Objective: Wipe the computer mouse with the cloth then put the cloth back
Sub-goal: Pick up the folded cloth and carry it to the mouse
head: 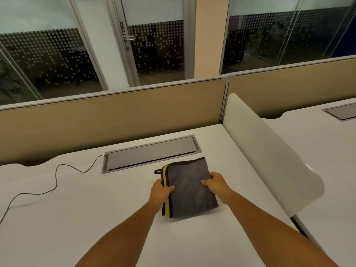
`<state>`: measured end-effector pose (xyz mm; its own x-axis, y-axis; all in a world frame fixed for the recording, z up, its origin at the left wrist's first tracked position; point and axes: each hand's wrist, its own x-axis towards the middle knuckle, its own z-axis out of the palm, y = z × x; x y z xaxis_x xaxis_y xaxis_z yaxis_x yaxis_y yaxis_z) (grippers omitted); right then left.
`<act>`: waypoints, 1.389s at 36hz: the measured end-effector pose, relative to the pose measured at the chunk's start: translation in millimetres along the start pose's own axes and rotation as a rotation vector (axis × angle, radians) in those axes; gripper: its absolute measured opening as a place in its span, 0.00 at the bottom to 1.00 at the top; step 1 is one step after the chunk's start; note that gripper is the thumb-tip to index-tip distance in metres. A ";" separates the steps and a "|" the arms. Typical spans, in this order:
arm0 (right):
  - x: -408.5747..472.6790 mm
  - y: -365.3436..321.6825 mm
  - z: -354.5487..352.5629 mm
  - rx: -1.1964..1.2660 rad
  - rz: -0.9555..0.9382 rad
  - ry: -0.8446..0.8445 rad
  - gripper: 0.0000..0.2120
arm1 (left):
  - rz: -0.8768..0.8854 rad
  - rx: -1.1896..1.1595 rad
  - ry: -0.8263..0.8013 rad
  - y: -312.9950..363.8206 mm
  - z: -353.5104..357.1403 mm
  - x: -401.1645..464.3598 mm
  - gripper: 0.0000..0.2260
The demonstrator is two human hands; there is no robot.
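Note:
A folded grey cloth with a yellow inner layer and black trim lies flat on the white desk. My left hand grips its left edge, thumb on top and fingers under the fold. My right hand holds its right edge, thumb pressed on the grey surface. A small black loop sticks out at the cloth's far left corner. No computer mouse is visible; only a black cable runs across the desk and off the left edge.
A grey cable-tray lid is set into the desk just behind the cloth. A white curved divider stands on the right, with another desk beyond. A beige partition closes the back.

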<state>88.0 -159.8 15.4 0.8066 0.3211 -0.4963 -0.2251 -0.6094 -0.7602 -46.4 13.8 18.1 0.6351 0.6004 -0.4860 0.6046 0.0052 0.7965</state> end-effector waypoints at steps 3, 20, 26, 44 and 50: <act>-19.5 -2.7 4.3 0.048 -0.045 -0.065 0.20 | 0.015 -0.034 0.002 -3.9 -22.3 -17.1 0.21; -116.8 -3.0 84.1 0.086 -0.169 -0.489 0.23 | -0.035 -0.170 0.093 -90.3 -143.1 -138.5 0.19; -141.8 -12.0 126.5 0.106 -0.224 -0.593 0.24 | -0.016 -0.264 0.160 -131.8 -187.5 -174.7 0.18; -205.2 -85.4 245.4 0.189 -0.337 -0.701 0.24 | 0.127 -0.356 0.000 -179.5 -350.3 -184.7 0.18; -227.2 -118.6 263.3 0.301 -0.480 -0.615 0.12 | 0.366 -0.429 0.064 -174.4 -399.1 -183.1 0.14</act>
<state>-212.5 30.4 107.9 0.4298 0.8879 -0.1641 -0.1399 -0.1140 -0.9836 -460.0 222.1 111.7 0.7279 0.6715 -0.1385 0.0925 0.1040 0.9903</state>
